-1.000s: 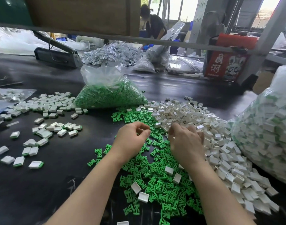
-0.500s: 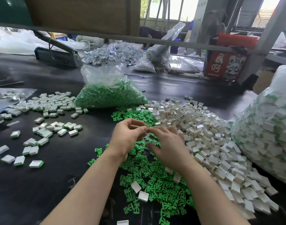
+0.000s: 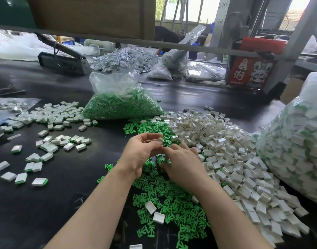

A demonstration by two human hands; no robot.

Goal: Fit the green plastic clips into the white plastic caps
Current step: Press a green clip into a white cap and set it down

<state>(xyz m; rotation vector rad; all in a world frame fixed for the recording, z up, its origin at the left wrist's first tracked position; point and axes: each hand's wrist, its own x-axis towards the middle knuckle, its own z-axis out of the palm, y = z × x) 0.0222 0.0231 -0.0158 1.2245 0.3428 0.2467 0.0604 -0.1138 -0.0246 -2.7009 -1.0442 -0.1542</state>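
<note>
My left hand (image 3: pixel 141 153) pinches one white plastic cap (image 3: pixel 160 139) at its fingertips, raised a little above the table. My right hand (image 3: pixel 184 168) lies just right of it, palm down, its fingers and thumb curled onto the loose green clips (image 3: pixel 172 200). Its fingertips hide whether a clip is between them. The spread of green clips runs under both wrists. A heap of empty white caps (image 3: pixel 226 150) lies right of my right hand. Two empty caps (image 3: pixel 154 212) sit among the clips near my forearms.
Caps fitted with green clips (image 3: pixel 51 144) are scattered over the black table (image 3: pixel 64 203) at left. A clear bag of green clips (image 3: pixel 121 105) stands behind the hands. A big bag of fitted caps (image 3: pixel 298 146) fills the right edge. A red box (image 3: pixel 251 69) stands at the back.
My right hand left the white heap, met my left hand, then dropped onto the green clips. My left hand now holds a white cap.
</note>
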